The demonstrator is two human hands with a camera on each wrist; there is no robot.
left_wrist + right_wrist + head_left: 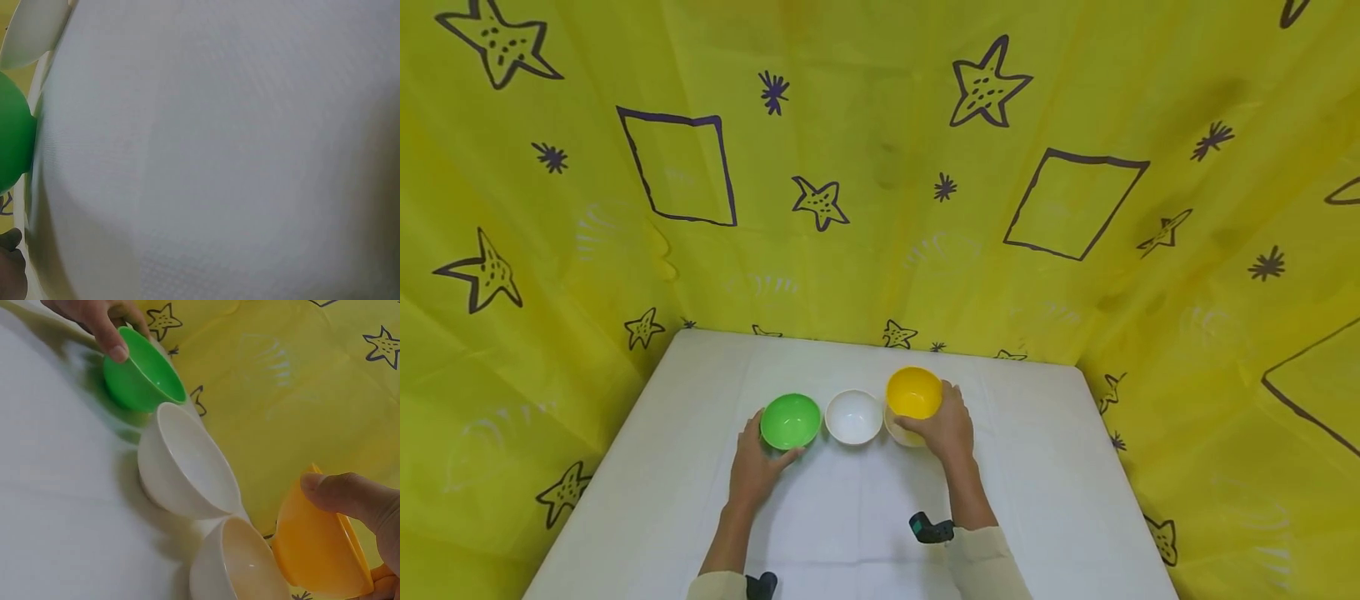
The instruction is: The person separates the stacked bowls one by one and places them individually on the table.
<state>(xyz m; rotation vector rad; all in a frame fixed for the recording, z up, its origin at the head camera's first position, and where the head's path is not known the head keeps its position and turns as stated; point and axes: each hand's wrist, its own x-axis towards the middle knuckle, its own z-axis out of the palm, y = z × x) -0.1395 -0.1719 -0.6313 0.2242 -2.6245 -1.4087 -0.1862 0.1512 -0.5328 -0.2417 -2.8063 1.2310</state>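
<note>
On the white table three bowls stand in a row, and a fourth hangs above them. The left hand curls round the green bowl, which sits beside the white bowl. The right hand grips the yellow bowl, lifted over the cream bowl. The yellow one seems freshly unstacked and not yet set down.

My left hand gripped the green bowl on the white table. My right hand held the yellow bowl lifted above a cream bowl. A white bowl sat between green and cream. Yellow star-print cloth hung behind.
</note>
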